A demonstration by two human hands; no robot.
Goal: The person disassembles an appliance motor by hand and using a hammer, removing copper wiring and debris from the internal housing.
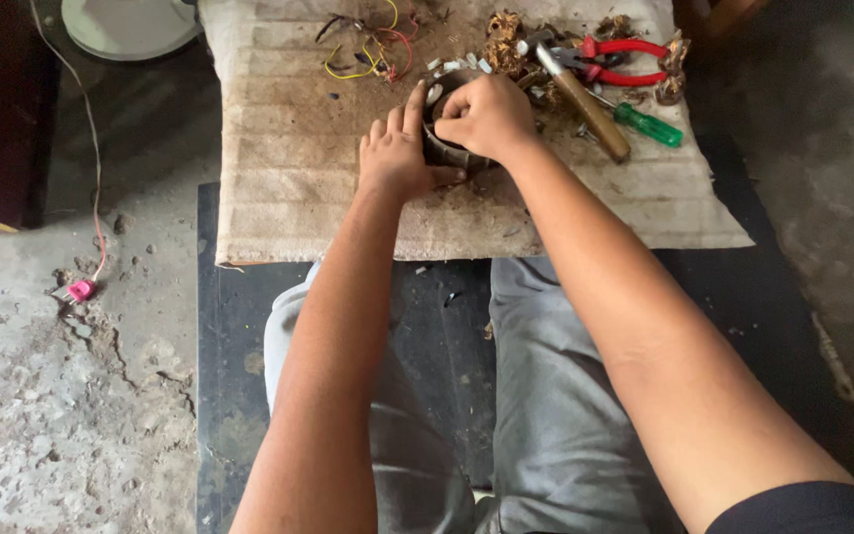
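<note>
While both hands grip the round metal motor part (pixel 447 148) on the cloth (pixel 289 188), left hand (pixel 397 158) steadying, right hand (pixel 486 114) closed over its top, pliers (pixel 620 59) and a screwdriver (pixel 649 126) lie just right of it within reach.

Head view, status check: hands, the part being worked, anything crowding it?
Left hand steadying round grey metal motor part on dirty beige cloth. Right hand closed over its top. Wooden-handled tool, green-handled screwdriver close right, apart.
</note>
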